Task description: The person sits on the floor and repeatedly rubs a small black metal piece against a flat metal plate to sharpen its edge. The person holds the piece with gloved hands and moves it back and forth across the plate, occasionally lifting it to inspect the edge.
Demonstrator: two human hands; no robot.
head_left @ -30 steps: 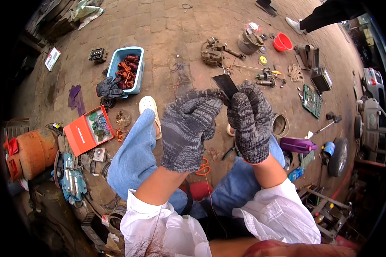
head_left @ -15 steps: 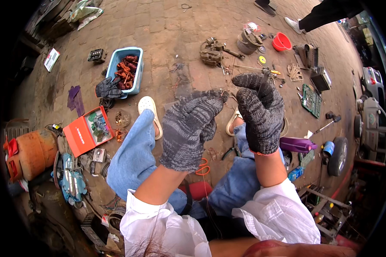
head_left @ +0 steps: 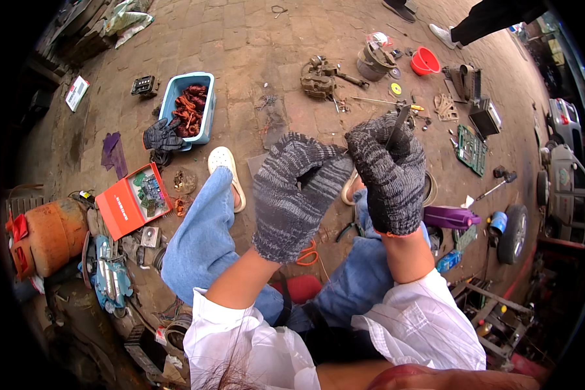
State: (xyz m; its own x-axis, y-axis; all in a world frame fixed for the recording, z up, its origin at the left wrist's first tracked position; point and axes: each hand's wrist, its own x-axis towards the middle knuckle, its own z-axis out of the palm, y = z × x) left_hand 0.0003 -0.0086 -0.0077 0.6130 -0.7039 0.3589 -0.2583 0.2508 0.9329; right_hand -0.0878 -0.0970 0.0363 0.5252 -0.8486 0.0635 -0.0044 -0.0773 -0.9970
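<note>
Both my hands wear grey-and-black knit gloves and meet in front of my knees. My left hand (head_left: 299, 192) is closed in a pinch, its fingertips up against the right hand's fingers; whatever lies between them is too small to tell. My right hand (head_left: 391, 175) is curled round a narrow, flat metal blade (head_left: 400, 125) that slants up out of the fist; its lower end is hidden in the glove. Below the left wrist, orange-handled scissors (head_left: 308, 253) lie on the ground. Dark-handled pliers (head_left: 346, 230) rest between my legs.
To the left stand a blue tub (head_left: 209, 120) of copper windings, an orange box (head_left: 120, 209) of circuit boards and a rusty gas cylinder (head_left: 52, 234). Ahead right are a greasy metal part (head_left: 318, 81), a red bowl (head_left: 425, 61) and a green tool case (head_left: 471, 151). Another person's leg (head_left: 494, 25) shows beyond.
My left hand has turned and its fingertips have come across to touch the right hand's. The right fingers have folded in closer round the blade. A thin strand below the left hand has shifted.
</note>
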